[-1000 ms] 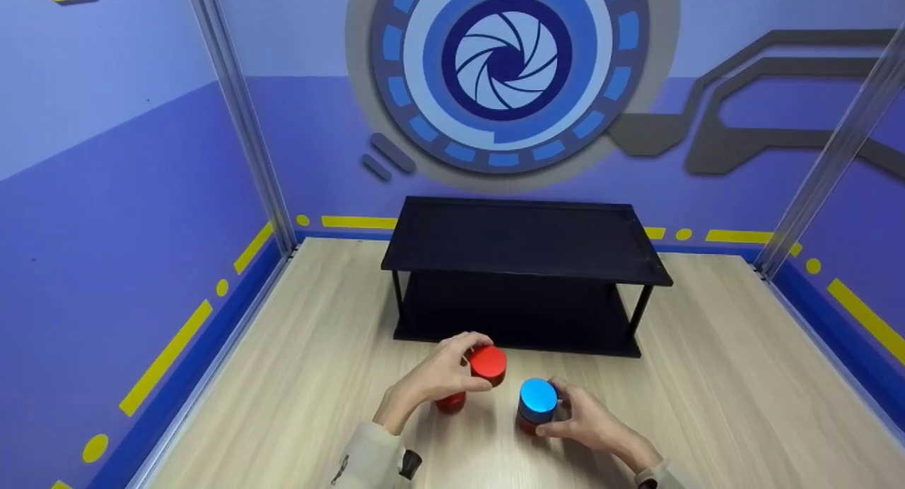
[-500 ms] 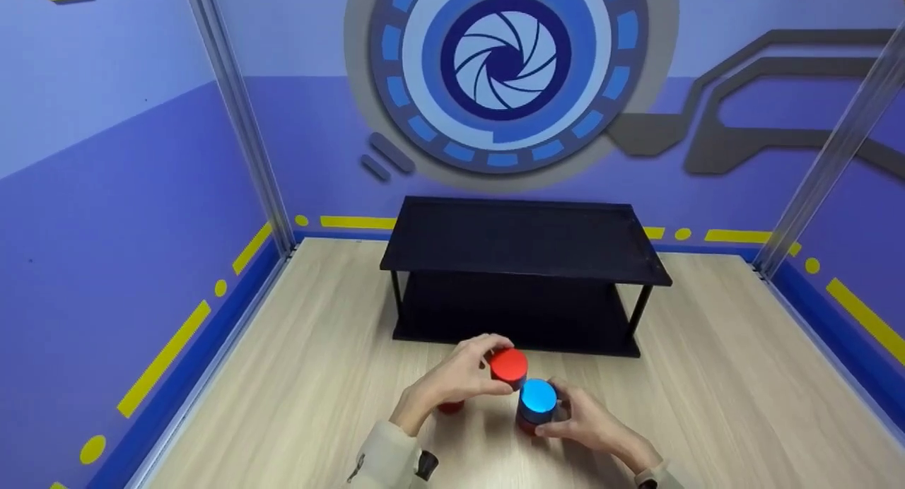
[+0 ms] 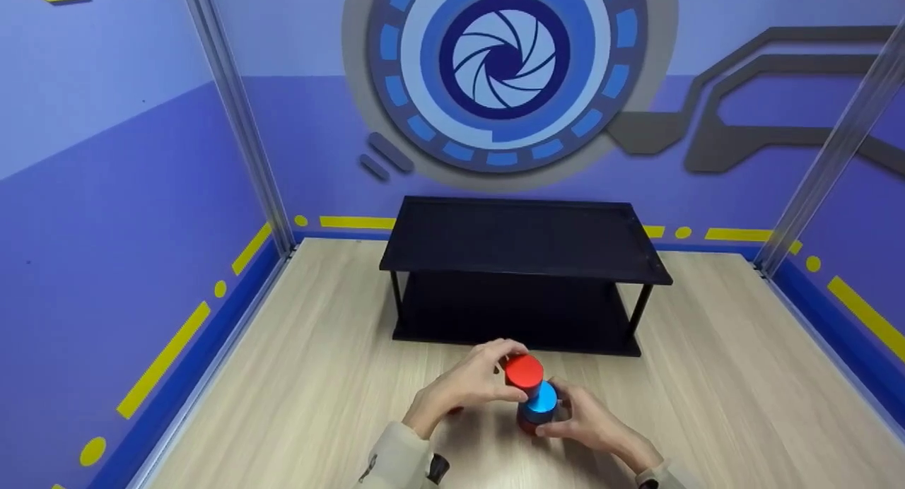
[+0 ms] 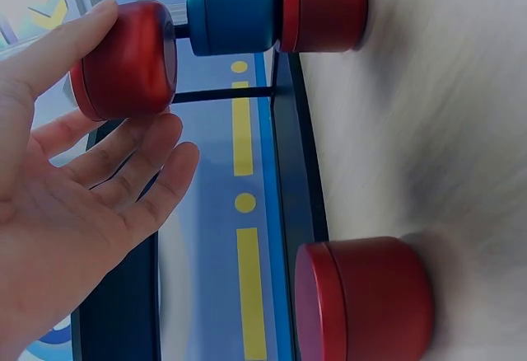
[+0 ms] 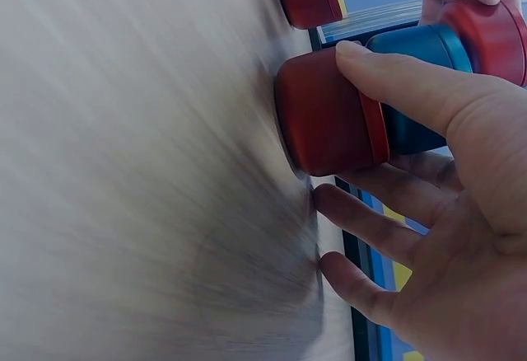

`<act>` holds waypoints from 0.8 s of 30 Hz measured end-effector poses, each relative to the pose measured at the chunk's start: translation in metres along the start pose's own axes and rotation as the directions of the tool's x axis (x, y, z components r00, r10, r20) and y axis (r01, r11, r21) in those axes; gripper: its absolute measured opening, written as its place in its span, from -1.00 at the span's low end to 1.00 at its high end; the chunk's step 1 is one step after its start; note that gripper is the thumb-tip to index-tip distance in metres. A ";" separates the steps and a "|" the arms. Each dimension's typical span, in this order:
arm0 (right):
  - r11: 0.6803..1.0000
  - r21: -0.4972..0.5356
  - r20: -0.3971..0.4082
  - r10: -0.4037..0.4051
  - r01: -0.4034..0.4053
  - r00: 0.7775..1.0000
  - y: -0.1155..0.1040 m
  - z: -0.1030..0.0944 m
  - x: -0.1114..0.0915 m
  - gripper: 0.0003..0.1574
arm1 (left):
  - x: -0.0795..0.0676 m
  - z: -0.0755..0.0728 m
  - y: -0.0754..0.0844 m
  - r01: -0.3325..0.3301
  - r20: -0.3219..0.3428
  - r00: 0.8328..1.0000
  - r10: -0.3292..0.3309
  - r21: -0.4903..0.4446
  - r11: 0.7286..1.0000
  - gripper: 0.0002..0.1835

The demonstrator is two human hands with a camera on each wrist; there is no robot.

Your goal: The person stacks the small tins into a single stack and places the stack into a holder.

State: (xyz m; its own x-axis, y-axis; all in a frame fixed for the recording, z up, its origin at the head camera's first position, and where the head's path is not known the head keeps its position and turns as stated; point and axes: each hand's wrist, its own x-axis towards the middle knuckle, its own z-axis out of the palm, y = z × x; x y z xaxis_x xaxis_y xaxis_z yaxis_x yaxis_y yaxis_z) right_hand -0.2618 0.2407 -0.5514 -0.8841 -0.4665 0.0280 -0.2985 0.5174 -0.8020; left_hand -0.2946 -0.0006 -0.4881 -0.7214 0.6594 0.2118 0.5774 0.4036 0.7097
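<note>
A round red metal tin (image 3: pixel 524 372) is pinched between the thumb and fingers of my left hand (image 3: pixel 463 386). It hangs upright a little above and left of a blue tin (image 3: pixel 544 398), overlapping it in the head view. That blue tin stands on a second red tin (image 5: pixel 325 114), making a stack on the table. My right hand (image 3: pixel 590 418) grips the stack from the right, thumb against the lower red tin and fingers behind it. A third red tin (image 4: pixel 370 299) stands on the table beneath my left hand, mostly hidden in the head view.
Behind the hands stands a black two-tier rack (image 3: pixel 523 238), its lower shelf (image 3: pixel 516 312) close to the tins. Wood-grain table (image 3: pixel 721 376) surrounds it, bounded by printed blue walls (image 3: pixel 304 143) and metal corner posts (image 3: pixel 244 121).
My left hand has carried its red tin rightward, from beside the stack to over the blue tin's edge. The right hand and stack have stayed put.
</note>
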 end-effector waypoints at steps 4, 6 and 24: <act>1.000 0.004 0.000 -0.003 0.003 1.000 0.000 0.000 0.000 -0.08 | 0.003 0.004 0.002 -0.023 0.008 1.000 0.023 -0.001 1.000 -0.38; 1.000 0.018 0.004 0.000 0.000 1.000 0.000 0.000 0.000 -0.04 | 0.004 0.005 0.003 -0.030 0.009 1.000 0.030 0.007 1.000 -0.38; 0.999 -0.033 -0.043 -0.018 0.017 0.999 0.000 0.002 -0.003 -0.18 | 0.009 0.017 0.007 -0.033 0.033 0.999 0.031 0.077 0.996 -0.38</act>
State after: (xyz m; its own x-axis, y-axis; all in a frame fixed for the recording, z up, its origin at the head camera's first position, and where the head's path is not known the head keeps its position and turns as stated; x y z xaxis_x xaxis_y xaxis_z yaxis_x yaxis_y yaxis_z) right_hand -0.2585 0.2407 -0.5522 -0.8931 -0.4447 0.0679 -0.3247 0.5327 -0.7815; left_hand -0.2904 0.0195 -0.4926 -0.6902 0.6921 0.2111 0.6288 0.4293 0.6484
